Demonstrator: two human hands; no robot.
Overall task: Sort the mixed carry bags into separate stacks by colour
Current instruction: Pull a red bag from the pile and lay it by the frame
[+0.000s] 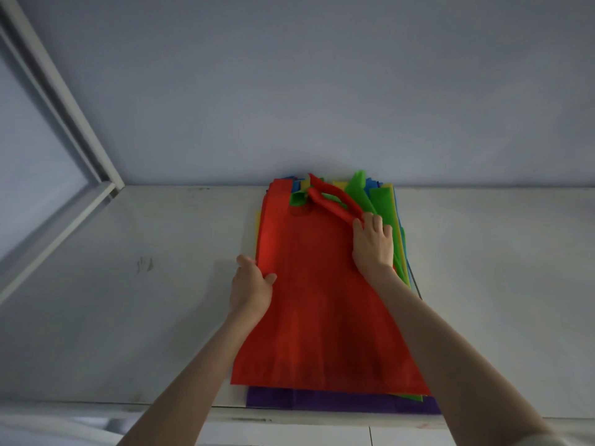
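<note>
While the red carry bag (322, 300) lies on top of the mixed stack (380, 201) against the wall, we have our right hand (373, 243) closed on its red handle (335, 204) and our left hand (251, 284) pinching its left edge. We should lift both sides evenly, so the green bag (363, 191) beneath isn't dragged, then lay it on the bare white table (128, 284) left of the stack.

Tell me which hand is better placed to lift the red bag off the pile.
The right hand, probably: it already grips the red bag's handle. The left hand only pinches the bag's left edge.
</note>
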